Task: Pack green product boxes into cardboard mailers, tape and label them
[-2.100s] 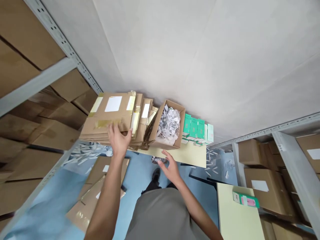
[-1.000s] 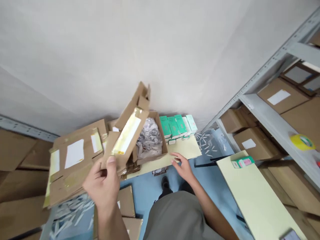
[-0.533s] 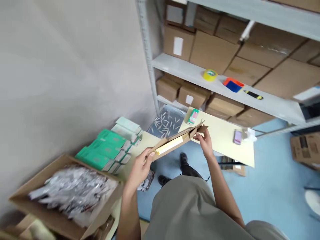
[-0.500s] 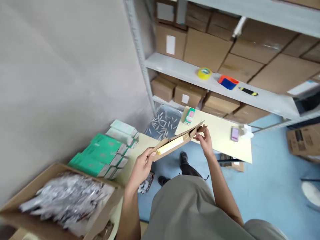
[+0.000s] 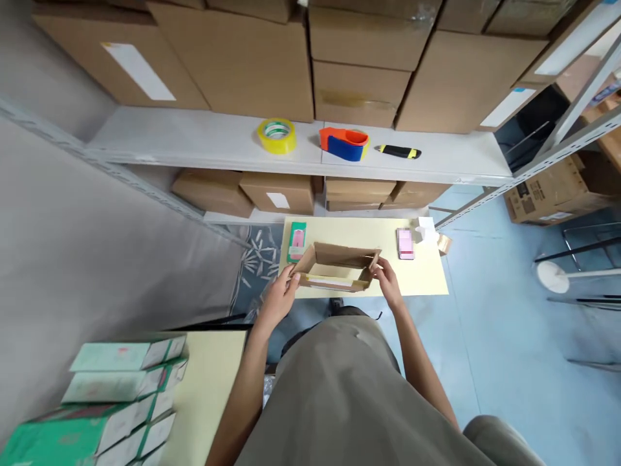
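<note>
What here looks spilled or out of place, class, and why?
White strips left of the table beneath the held cardboard box lie strewn at all angles, while the shelved cartons stand in rows. Whether the strips spilled is unclear.

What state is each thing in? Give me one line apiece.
Carton: open, table showing through it
Left hand: gripping the carton's left end
Right hand: gripping its right end
Phone: lying flat, screen apparently lit
Green box: flat on the table
Tape roll: flat on the shelf
Tape dispenser: lying unheld
Utility knife: lying down, blade unclear
Row of green boxes: lying side by side
</note>
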`<state>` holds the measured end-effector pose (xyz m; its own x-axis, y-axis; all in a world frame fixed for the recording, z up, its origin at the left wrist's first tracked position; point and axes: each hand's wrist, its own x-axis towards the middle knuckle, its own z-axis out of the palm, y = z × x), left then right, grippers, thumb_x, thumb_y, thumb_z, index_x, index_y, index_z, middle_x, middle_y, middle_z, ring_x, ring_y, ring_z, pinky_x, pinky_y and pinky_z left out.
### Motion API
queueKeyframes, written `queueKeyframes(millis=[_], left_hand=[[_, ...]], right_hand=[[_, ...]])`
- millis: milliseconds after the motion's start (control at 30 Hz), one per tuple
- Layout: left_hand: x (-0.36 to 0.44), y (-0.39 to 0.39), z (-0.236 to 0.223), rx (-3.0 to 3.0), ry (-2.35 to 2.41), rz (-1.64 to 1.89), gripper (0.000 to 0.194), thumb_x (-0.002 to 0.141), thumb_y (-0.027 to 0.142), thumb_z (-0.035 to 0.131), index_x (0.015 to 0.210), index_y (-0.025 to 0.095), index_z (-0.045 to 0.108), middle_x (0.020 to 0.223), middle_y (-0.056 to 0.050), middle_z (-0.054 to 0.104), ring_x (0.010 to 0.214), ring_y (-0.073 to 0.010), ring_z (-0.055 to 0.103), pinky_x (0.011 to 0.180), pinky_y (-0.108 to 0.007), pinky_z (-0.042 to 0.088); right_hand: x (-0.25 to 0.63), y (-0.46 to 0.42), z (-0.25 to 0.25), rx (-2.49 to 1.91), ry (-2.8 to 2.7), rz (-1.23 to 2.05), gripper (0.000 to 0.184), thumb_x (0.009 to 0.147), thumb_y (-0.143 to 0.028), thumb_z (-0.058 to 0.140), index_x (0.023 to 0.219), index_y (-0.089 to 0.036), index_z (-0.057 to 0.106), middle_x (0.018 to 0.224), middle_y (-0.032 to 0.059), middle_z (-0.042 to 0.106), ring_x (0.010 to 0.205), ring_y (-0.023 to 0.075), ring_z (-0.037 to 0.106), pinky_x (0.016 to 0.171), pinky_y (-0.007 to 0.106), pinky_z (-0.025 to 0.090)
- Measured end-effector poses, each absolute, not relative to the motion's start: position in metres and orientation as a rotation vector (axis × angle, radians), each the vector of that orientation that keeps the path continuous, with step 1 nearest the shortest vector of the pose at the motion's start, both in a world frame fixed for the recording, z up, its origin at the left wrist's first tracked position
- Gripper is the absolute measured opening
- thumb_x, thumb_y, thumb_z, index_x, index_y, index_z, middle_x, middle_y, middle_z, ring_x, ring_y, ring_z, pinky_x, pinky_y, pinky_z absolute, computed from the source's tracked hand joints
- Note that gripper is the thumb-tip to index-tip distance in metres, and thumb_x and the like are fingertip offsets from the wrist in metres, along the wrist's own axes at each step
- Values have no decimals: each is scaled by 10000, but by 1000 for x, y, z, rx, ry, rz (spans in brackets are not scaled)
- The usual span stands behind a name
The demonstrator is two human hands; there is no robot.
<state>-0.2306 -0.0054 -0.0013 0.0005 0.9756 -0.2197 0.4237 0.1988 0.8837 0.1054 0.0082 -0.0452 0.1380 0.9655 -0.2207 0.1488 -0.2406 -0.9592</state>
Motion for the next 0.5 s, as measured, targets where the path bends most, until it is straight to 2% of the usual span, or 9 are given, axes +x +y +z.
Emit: queueKeyframes(millis=[100, 267, 333, 433, 500], left_hand=[[-194, 29, -12, 1327, 1587, 670, 583, 1045, 598, 502, 1450, 186, 580, 1446, -181, 729, 1210, -323, 774, 1044, -461, 607], [-162, 54, -27, 1397, 1822, 440, 398, 1072, 563, 470, 1144, 222, 662, 1263, -168, 784, 1073, -336, 789, 970, -456, 595], [-161, 58, -35, 1415, 1830, 404, 342, 1061, 533, 505, 1107, 230, 656, 1208, -154, 790, 1042, -324, 789, 944, -438, 599], [-165, 62, -50, 1427, 1759, 438, 337, 1026, 501, 572, 1184, 215, 658, 1225, -162, 772, 1057, -315, 777, 960, -450, 609], [-169, 63, -59, 1429, 1636, 508, 436, 985, 468, 624, 1327, 197, 631, 1327, -178, 735, 1142, -310, 761, 991, -456, 616]], right_hand=[[116, 27, -47, -1616, -1119, 1209, 641, 985, -721, 605, 1367, -217, 711, 1418, 145, 743, 1193, 320, 711, 1025, 465, 597], [121, 43, -54, -1753, -1021, 1149, 679, 1032, -750, 499, 1352, -200, 739, 1404, 149, 757, 1321, 339, 673, 1124, 477, 539], [123, 45, -57, -1781, -998, 1132, 694, 1046, -752, 465, 1353, -193, 739, 1394, 151, 763, 1319, 336, 676, 1123, 472, 537], [126, 48, -61, -1805, -1005, 1156, 710, 1037, -764, 480, 1381, -194, 727, 1396, 149, 761, 1292, 334, 686, 1083, 458, 560], [127, 51, -65, -1828, -1024, 1173, 720, 1027, -771, 500, 1410, -197, 708, 1403, 151, 753, 1264, 333, 697, 1056, 456, 575]])
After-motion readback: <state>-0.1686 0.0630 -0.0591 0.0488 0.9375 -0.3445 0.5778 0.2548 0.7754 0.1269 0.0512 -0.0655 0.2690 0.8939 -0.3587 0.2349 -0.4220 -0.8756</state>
